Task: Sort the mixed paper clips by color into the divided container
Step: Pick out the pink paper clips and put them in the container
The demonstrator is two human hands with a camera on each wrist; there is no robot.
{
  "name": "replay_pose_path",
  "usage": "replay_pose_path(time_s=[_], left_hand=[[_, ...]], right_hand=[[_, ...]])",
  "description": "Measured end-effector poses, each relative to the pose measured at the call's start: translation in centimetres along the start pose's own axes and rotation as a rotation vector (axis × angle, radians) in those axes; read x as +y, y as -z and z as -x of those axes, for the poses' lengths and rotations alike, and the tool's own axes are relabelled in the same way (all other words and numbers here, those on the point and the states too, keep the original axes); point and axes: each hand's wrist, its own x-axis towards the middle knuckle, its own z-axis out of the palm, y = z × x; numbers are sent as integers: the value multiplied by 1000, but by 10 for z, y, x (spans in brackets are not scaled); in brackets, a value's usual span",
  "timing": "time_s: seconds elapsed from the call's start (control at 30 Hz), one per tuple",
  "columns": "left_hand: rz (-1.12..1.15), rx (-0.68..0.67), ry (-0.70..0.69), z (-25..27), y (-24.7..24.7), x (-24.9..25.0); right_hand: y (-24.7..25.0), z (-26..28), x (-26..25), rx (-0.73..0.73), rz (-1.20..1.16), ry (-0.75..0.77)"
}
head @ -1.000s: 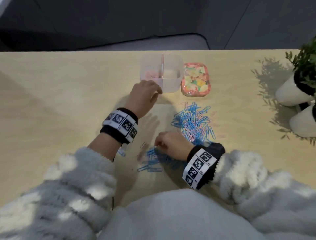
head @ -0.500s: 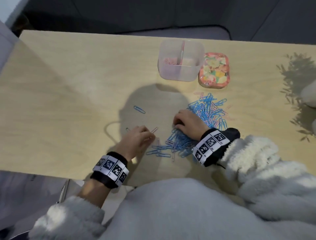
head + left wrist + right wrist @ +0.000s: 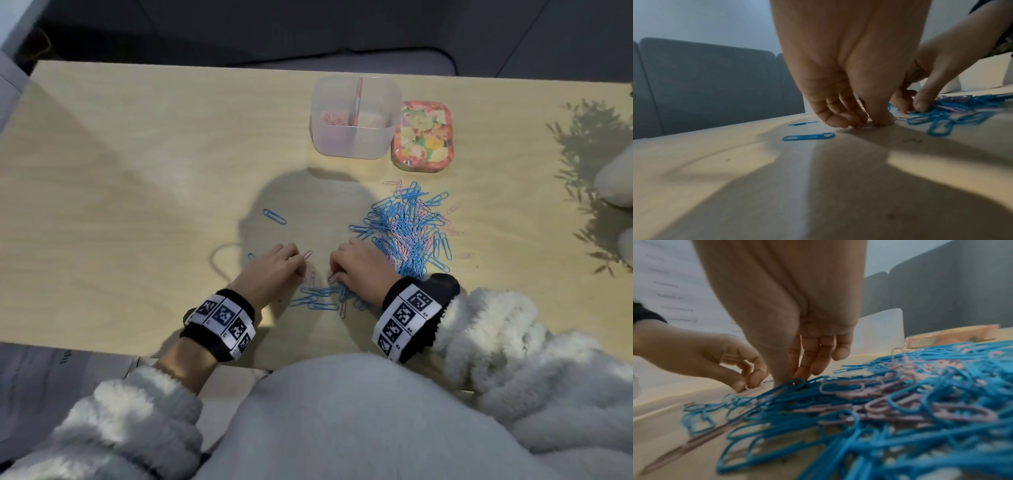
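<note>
from the head view the divided container [image 3: 356, 118] sits at the far side of the counter [image 3: 137, 178], pink clips in its left compartment, well apart from the mixed paper clips [image 3: 407, 233]. only the right wrist view shows the left hand [image 3: 701, 356] pinching a pink clip [image 3: 748, 387] between thumb and fingertip. the right hand [image 3: 797, 337] reaches curled fingers down into the clips; whether it grips one i cannot tell.

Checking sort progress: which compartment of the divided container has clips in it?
The left compartment of the divided container: pink clips lie at its bottom. The right compartment, past the divider, shows none.
</note>
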Motion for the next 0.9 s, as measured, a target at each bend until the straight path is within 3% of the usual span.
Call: replay_pose_path(time_s=[0.17,0.23,0.43,0.53,0.6,0.7,0.8,0.9], left_hand=[[21,-97,52,-13,-2,4],[34,-61,109,-17,-2,6],[-166,-158,179,-26,1,15],[-140,-116,185,-25,0,16],[115,-17,256,-22,3,16],[455,87,391,-21,8,8],[790,43,526,-25,11,4],[1208,8,735,-31,15,8]], right_hand=[[7,-5,18,45,9,-46],[11,-5,28,86,-55,-92],[18,4,54,447,-662,-230],[24,9,49,420,-933,-224],[22,12,41,301,-1070,-222],[14,16,26,130,-860,-95],[5,20,14,-60,-318,32],[2,19,10,-66,-142,53]])
